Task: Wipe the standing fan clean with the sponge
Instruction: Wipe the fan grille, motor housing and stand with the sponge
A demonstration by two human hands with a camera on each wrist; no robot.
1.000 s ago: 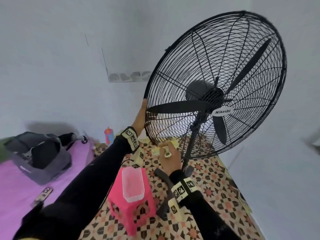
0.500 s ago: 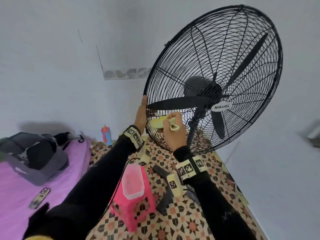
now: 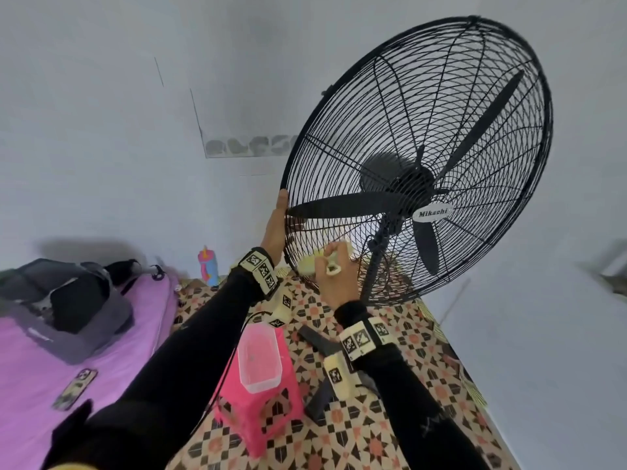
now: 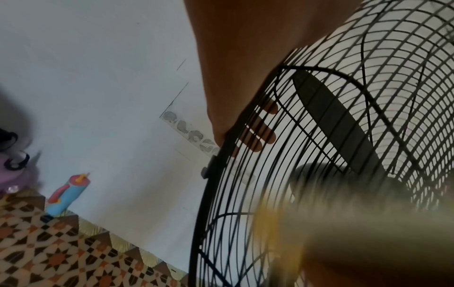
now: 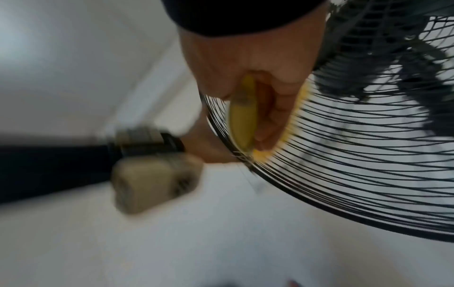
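A black standing fan (image 3: 432,213) with a round wire cage stands in the corner. My left hand (image 3: 277,225) grips the cage's left rim; in the left wrist view its fingers (image 4: 263,132) lie behind the grille (image 4: 343,58). Curled round a yellow sponge (image 3: 308,265), my right hand (image 3: 334,271) presses it against the lower left of the front grille, below the horizontal blade. In the blurred right wrist view the sponge (image 5: 243,120) sits in my right hand (image 5: 258,73) against the wires (image 5: 368,155).
A pink stool (image 3: 261,415) with a clear plastic tub (image 3: 259,357) on it stands on the patterned floor below my arms. The fan's dark base legs (image 3: 317,342) spread beside it. To the left are a purple bed (image 3: 20,385) with a grey bag (image 3: 61,307) and a phone (image 3: 74,388), and a blue bottle (image 3: 208,266).
My right hand swept the sponge up the grille to blade height, then back down to the lower left. The left hand kept its hold on the rim.
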